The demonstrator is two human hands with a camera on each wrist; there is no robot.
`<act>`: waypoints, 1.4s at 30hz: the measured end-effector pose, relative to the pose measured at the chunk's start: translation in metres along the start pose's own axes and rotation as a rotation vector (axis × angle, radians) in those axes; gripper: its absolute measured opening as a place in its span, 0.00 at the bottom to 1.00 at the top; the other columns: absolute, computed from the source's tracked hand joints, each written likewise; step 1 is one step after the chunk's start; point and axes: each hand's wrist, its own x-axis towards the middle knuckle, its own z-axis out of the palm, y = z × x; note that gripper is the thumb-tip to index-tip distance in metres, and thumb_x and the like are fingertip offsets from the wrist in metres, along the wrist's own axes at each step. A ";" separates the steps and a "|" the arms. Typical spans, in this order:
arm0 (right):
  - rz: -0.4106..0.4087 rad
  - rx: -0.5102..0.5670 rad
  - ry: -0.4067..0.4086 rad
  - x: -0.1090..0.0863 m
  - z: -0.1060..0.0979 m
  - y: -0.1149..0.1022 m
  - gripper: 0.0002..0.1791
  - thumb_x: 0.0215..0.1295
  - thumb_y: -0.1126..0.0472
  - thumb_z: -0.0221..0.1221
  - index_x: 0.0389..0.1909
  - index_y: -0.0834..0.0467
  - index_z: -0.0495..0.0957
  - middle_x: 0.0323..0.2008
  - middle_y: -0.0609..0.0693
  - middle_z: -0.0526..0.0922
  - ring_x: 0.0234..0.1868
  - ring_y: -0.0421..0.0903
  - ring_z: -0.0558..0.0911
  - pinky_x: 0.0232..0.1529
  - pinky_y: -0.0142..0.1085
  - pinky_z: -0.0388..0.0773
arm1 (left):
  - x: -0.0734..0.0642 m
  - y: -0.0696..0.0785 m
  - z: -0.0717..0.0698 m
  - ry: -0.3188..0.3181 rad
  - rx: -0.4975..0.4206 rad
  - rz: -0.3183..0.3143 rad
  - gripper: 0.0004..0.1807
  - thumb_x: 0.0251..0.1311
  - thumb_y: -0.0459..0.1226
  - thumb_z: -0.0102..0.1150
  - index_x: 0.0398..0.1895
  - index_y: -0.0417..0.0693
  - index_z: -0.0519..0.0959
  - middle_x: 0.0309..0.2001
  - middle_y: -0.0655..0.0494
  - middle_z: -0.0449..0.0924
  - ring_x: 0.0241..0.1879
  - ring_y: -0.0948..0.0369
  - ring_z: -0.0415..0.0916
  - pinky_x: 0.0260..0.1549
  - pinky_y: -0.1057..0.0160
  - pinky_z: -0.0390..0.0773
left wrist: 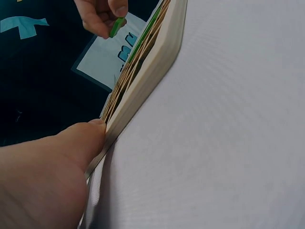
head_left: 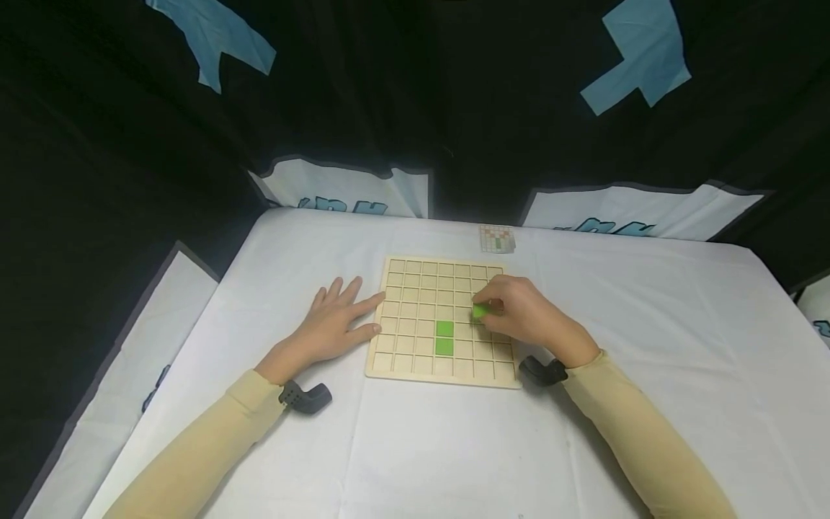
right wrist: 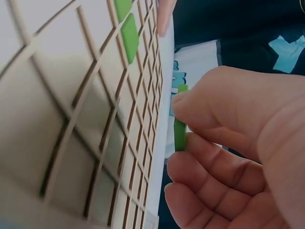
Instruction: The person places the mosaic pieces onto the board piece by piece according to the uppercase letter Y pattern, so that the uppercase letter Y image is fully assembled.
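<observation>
A light wooden grid board (head_left: 402, 366) lies on the white table, with two green square tiles (head_left: 444, 337) set in neighbouring cells of one column. Between thumb and fingers my right hand (head_left: 524, 311) pinches another green tile (right wrist: 179, 126), just above the right part of the board. In the right wrist view this tile is edge-on and apart from the grid. My left hand (head_left: 333, 326) lies with fingers spread at the board's left edge. Its thumb (left wrist: 88, 136) touches the board's side in the left wrist view.
Behind the board lies a small printed card (head_left: 497, 239) with a coloured grid pattern. White cloth covers the table (head_left: 441, 447). Dark curtains (head_left: 415, 94) with pieces of blue tape hang at the back and left. Each wrist carries a dark camera mount (head_left: 306, 398).
</observation>
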 end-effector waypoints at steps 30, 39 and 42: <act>0.017 0.087 -0.071 0.046 0.025 -0.018 0.16 0.56 0.67 0.68 0.47 0.63 0.88 0.42 0.55 0.89 0.40 0.47 0.81 0.46 0.39 0.81 | 0.001 0.001 -0.001 -0.011 -0.002 -0.005 0.34 0.72 0.55 0.53 0.79 0.60 0.63 0.81 0.35 0.46 0.80 0.29 0.36 0.74 0.26 0.38; 0.039 0.074 -0.078 0.047 0.030 -0.015 0.17 0.56 0.68 0.68 0.48 0.63 0.88 0.43 0.55 0.89 0.41 0.47 0.82 0.46 0.39 0.81 | 0.001 0.001 -0.001 -0.012 0.005 -0.008 0.34 0.72 0.56 0.52 0.79 0.60 0.63 0.81 0.35 0.46 0.80 0.29 0.36 0.74 0.26 0.38; 0.053 0.076 -0.081 0.047 0.030 -0.015 0.17 0.56 0.68 0.68 0.48 0.63 0.88 0.43 0.55 0.89 0.40 0.47 0.81 0.46 0.39 0.81 | 0.001 0.001 -0.001 -0.009 0.004 -0.002 0.34 0.72 0.56 0.52 0.79 0.60 0.63 0.81 0.34 0.47 0.79 0.29 0.36 0.74 0.26 0.38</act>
